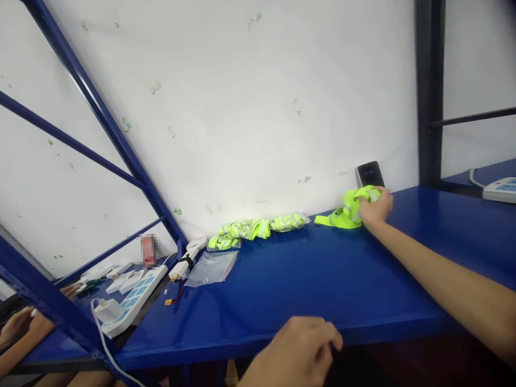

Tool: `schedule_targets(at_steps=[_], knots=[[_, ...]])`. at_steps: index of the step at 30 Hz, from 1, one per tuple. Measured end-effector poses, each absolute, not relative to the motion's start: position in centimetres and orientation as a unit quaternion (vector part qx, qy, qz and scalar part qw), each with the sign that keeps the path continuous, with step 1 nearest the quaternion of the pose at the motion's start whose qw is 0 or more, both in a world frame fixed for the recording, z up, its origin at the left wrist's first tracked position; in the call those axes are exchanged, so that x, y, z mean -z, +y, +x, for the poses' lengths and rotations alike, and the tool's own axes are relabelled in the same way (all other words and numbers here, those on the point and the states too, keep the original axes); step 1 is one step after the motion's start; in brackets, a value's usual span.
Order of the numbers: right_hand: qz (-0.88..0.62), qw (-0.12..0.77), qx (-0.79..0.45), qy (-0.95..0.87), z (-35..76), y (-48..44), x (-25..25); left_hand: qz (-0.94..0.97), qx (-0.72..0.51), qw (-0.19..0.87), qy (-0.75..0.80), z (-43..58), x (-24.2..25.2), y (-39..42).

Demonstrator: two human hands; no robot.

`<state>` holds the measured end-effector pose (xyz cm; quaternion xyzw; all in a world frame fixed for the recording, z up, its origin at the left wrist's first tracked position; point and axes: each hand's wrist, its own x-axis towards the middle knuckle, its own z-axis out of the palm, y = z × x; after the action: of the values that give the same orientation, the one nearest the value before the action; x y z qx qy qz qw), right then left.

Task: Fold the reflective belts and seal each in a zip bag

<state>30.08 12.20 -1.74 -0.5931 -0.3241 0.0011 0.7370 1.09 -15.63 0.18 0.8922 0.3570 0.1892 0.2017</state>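
Observation:
At the back right of the blue table, my right hand (375, 209) grips a bundled neon-yellow reflective strap (342, 216) with grey bands. One flat end of the strap trails left on the tabletop. A dark phone-like device (370, 174) with a lit time display leans on the wall just behind that hand. My left hand (296, 352) is at the table's front edge, its fingers curled; whether anything is inside them is hidden. Along the wall lie several more neon-yellow bundles (242, 231), and one (288, 222) is in a clear bag.
An empty clear zip bag (212, 267) lies flat at left, beside a white handheld fan (187, 260) and a red-black cable (177, 295). A white power strip (139, 298) sits past the blue frame post (60, 306). Another person's hands (24, 325) are at far left.

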Motion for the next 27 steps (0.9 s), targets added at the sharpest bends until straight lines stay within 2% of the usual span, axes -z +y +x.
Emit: schedule_targets(at_steps=[4,9,15,18,21,24,27], knots=[[-0.577,0.761,-0.081,-0.286,30.5,12.2,2.0,0.882,-0.221,0.162,0.383,1.2,-2.0,-12.3],[-0.443,0.813,-0.284,-0.251,25.0,10.4,-0.4,0.807,-0.329,0.224,0.436,3.6,-1.6,-5.0],[-0.279,0.757,-0.540,-0.240,18.1,8.0,-2.5,0.663,-0.503,0.250,0.495,5.9,0.1,-0.3],[-0.329,0.777,-0.470,-0.261,17.5,7.6,-2.8,0.664,-0.478,0.252,0.517,4.1,-0.3,-1.1],[-0.392,0.782,-0.345,-0.339,18.6,7.7,-2.7,0.729,-0.357,0.234,0.535,1.4,-1.7,-4.0],[-0.434,0.735,-0.240,-0.462,19.7,7.5,-2.3,0.771,-0.236,0.140,0.574,0.0,-3.3,-7.2],[-0.405,0.685,-0.107,-0.596,19.7,6.7,-2.0,0.785,-0.149,0.022,0.601,0.5,-4.5,-9.8]])
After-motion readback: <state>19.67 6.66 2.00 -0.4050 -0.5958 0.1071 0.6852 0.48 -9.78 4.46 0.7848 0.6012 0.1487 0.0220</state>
